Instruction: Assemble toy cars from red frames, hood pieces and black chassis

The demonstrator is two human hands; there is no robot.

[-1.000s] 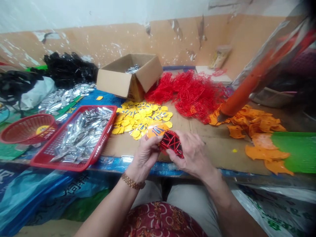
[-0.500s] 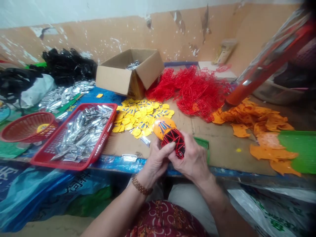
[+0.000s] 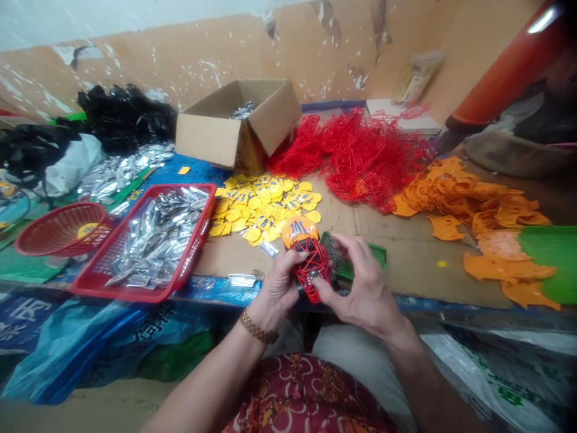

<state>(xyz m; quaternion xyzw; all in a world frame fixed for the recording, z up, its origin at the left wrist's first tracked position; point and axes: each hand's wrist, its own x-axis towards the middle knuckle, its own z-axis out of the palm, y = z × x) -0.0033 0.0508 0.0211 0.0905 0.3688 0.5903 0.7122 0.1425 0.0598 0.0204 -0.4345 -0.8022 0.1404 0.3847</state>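
Observation:
My left hand (image 3: 283,278) is closed around the left side of what looks like a toy car body (image 3: 311,270), its thumb on the red lattice frame. This body has a rounded orange-yellow end with blue markings, and dark parts show beneath the lattice. At its lower right, my right hand (image 3: 363,279) has the thumb against the frame while its fingers are spread apart. Just behind that hand, a small green tray (image 3: 377,257) holds tiny dark metallic pieces. Yellow pieces (image 3: 265,204) with dark markings lie in a heap beyond the toy.
To the left stand a red basket (image 3: 180,264) of silvery pieces and a round red basket (image 3: 49,231). Behind are a cardboard box (image 3: 207,138) and a tangle of red lattice frames (image 3: 369,156). Orange shells (image 3: 487,204) and a green tray (image 3: 545,258) lie to the right.
The toy car body has tilted more upright and come slightly lower. My right hand has loosened, its fingers now spread to the right, uncovering more of the small green tray.

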